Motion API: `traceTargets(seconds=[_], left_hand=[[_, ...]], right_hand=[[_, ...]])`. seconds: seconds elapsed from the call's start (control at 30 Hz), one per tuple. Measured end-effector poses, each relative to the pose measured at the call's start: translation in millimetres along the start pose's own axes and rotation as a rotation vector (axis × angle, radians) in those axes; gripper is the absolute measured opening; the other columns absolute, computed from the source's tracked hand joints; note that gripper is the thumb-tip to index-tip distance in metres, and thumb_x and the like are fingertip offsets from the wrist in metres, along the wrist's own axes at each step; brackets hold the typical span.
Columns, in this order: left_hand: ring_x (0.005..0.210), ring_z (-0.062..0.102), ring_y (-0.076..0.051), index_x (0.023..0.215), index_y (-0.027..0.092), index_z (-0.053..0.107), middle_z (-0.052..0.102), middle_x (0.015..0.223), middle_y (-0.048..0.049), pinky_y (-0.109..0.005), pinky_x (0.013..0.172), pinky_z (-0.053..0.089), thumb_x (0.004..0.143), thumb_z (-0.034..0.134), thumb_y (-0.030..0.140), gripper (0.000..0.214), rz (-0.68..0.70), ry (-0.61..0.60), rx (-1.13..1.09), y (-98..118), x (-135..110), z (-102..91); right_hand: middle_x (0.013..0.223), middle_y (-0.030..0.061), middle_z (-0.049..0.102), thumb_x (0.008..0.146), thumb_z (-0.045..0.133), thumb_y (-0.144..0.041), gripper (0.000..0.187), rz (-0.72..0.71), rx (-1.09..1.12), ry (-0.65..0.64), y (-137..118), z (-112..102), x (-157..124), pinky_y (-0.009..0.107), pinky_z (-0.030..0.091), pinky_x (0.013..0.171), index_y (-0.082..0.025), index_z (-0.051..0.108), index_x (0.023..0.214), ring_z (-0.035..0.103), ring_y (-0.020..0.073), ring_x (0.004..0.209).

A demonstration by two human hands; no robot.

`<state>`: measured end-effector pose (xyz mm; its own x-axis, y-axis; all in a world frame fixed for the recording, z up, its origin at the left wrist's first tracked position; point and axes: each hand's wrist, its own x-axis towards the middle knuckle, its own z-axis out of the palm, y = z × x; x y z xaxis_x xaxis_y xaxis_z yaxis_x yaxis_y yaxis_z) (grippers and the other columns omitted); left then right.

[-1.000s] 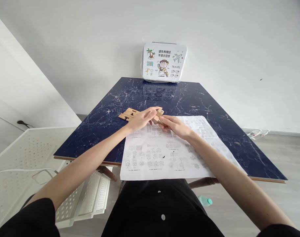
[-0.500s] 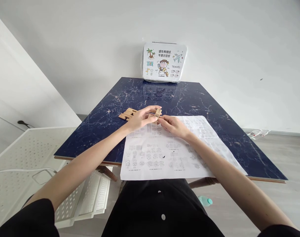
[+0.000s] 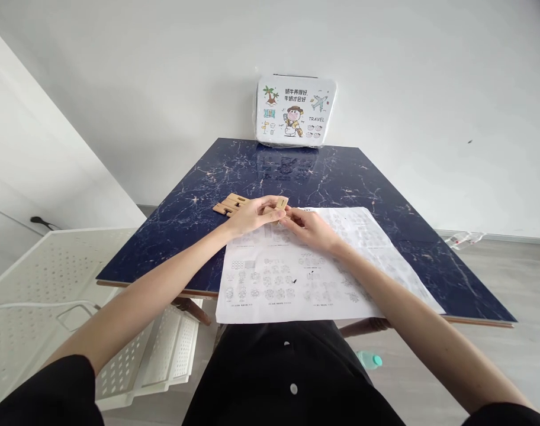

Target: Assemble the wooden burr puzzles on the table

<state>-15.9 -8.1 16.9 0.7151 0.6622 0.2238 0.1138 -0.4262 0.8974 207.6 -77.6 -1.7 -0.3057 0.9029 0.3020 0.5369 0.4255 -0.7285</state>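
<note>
Working a small wooden piece (image 3: 279, 204) just above the bench (image 3: 367, 177), at the far edge of the printed sheet (image 3: 296, 284). Curled over it from the left, the left hand (image 3: 252, 216), fingers closed on the wood. Pinching it from the right, the right hand (image 3: 312, 228), thumb and forefinger shut on it, other fingers loosely bent. Cannot tell whether one block or two pressed together: too small, and half covered by fingers.

Looks like a fitting step, so:

- Grip near the ends, not over any notch, and leave the joint in sight.
- Steady with the left hand and slide with the right.
- Square the faces up first, then push straight along the slot, without twisting or forcing.
- Rest both wrists on the sheet for steadiness.
- Check the diagrams on the near part of the sheet before pressing home.
- Mind the loose wooden pieces (image 3: 230, 205), flat on the bench just left of the left hand: close enough to grab, but easy to knock with a forearm.

Well apart at the far edge, against the wall, a white case (image 3: 295, 110).
</note>
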Motion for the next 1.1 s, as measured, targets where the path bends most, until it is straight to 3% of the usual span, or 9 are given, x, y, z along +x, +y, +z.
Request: traceTargets(seconds=[0.23,0.5,0.63,0.8,0.9,1.0,1.1], left_hand=[[0.116,0.076,-0.026,0.134,0.023,0.073,0.080,0.125,-0.0104,-0.039,0.101,0.058,0.098,0.073,0.061,0.052,0.013,-0.046,0.006,-1,-1,-0.4],[0.122,0.073,-0.027,0.129,0.020,0.075,0.076,0.136,-0.0136,-0.041,0.103,0.057,0.099,0.073,0.058,0.048,-0.004,-0.045,-0.064,11,1,-2.3],[0.127,0.071,-0.029,0.130,0.019,0.073,0.075,0.137,-0.0146,-0.044,0.108,0.055,0.095,0.078,0.057,0.052,-0.028,0.055,-0.106,8,0,-7.6],[0.130,0.069,-0.029,0.131,0.020,0.073,0.074,0.140,-0.0143,-0.044,0.111,0.053,0.095,0.076,0.059,0.053,-0.046,0.093,-0.106,4,2,-11.0],[0.128,0.069,-0.028,0.125,0.018,0.073,0.074,0.138,-0.0145,-0.043,0.111,0.053,0.097,0.070,0.065,0.054,-0.035,0.213,-0.119,2,5,-12.9],[0.115,0.072,-0.026,0.115,0.020,0.071,0.076,0.123,-0.0127,-0.042,0.103,0.055,0.102,0.058,0.071,0.055,-0.087,0.376,-0.031,-3,5,-16.7],[0.097,0.067,-0.026,0.089,0.022,0.063,0.068,0.094,-0.0096,-0.046,0.096,0.053,0.108,0.044,0.069,0.054,-0.097,0.442,0.307,-9,2,-20.5]], right_hand=[[0.068,-0.0023,0.048,0.108,0.051,-0.057,0.041,-0.009,-0.042,0.012,2,2,-1,0.035,0.033,0.062,-0.025,0.049,0.083,0.040,0.0148,0.061],[0.070,-0.0006,0.051,0.107,0.050,-0.064,0.044,-0.018,-0.042,0.061,5,4,1,0.035,0.032,0.062,-0.026,0.051,0.085,0.042,0.0161,0.062],[0.069,-0.0004,0.053,0.106,0.050,-0.069,0.047,0.000,-0.030,0.096,8,4,-1,0.035,0.032,0.061,-0.025,0.058,0.090,0.043,0.0167,0.061],[0.068,-0.0011,0.053,0.105,0.051,-0.070,0.049,0.025,-0.002,0.095,9,2,0,0.034,0.032,0.061,-0.025,0.061,0.091,0.044,0.0163,0.060],[0.067,-0.0020,0.051,0.104,0.052,-0.071,0.050,0.052,0.021,0.130,7,1,0,0.034,0.031,0.061,-0.024,0.061,0.091,0.043,0.0156,0.060],[0.067,-0.0020,0.051,0.104,0.052,-0.072,0.052,0.065,0.034,0.161,4,-1,0,0.034,0.029,0.059,-0.024,0.060,0.088,0.042,0.0151,0.059],[0.066,-0.0018,0.051,0.104,0.051,-0.073,0.053,0.067,0.038,0.171,2,-2,-1,0.034,0.028,0.058,-0.023,0.060,0.089,0.042,0.0152,0.059]])
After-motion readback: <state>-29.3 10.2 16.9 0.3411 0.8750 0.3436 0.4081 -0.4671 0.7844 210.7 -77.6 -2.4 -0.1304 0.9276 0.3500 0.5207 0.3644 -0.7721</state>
